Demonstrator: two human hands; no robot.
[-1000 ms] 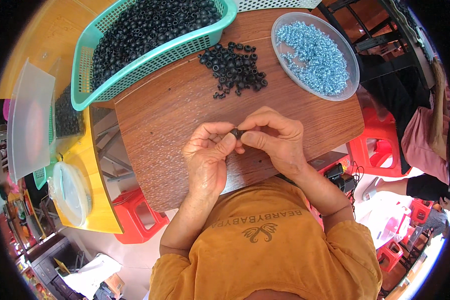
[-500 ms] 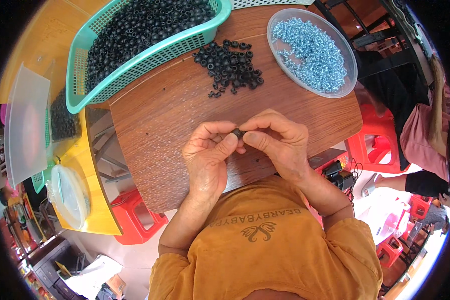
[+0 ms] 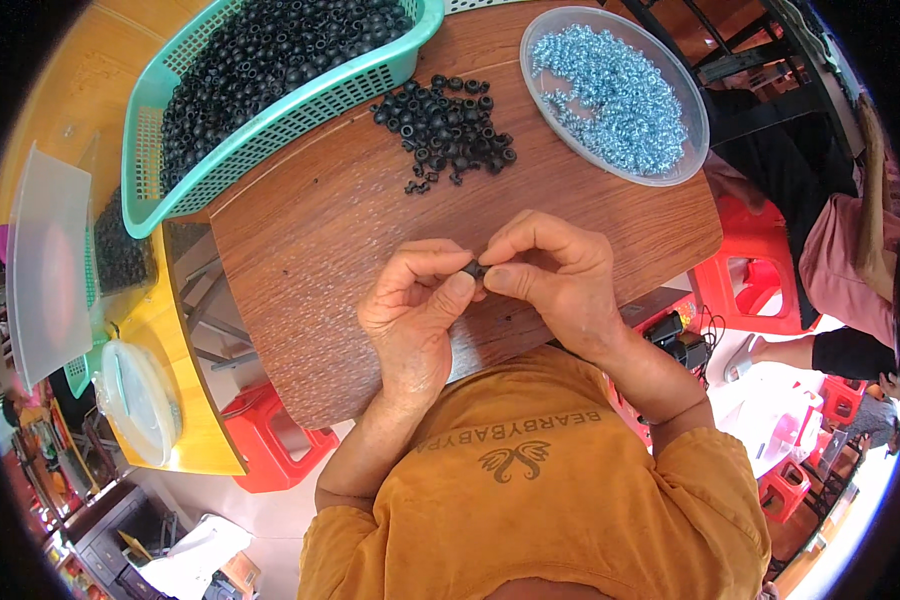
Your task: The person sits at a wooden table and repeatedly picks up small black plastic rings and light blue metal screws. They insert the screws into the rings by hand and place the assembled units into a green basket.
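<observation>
Small black piece (image 3: 475,269), pinched between a person's two hands over the brown wooden desk (image 3: 320,270), nearer its near edge (at the person's body) than its far edge. The left hand (image 3: 410,312) and right hand (image 3: 568,278) meet at the piece. In each, thumb and fingers (image 3: 456,291) are drawn almost together upon it, with scarcely any gap; they cover most of the piece, so its full shape cannot be told.

Containers, to an onlooker in the room: across the desk's far left corner, a teal perforated basket (image 3: 290,115), heaped with round black beads (image 3: 280,60), their holes visible on many. At the far right corner, a clear round tub (image 3: 545,100), holding a broad layer of small, shiny blue beads (image 3: 620,95), with a bare patch at its left side. Between the two, toward the far edge, a loose pile of black beads (image 3: 445,125) lies directly on the wood.

Beyond the desk's left edge, a yellow table (image 3: 205,425) bears a transparent box of dark pieces (image 3: 125,245), partly behind a translucent panel (image 3: 50,265), and a pale round container (image 3: 142,405), its contents indistinct.
</observation>
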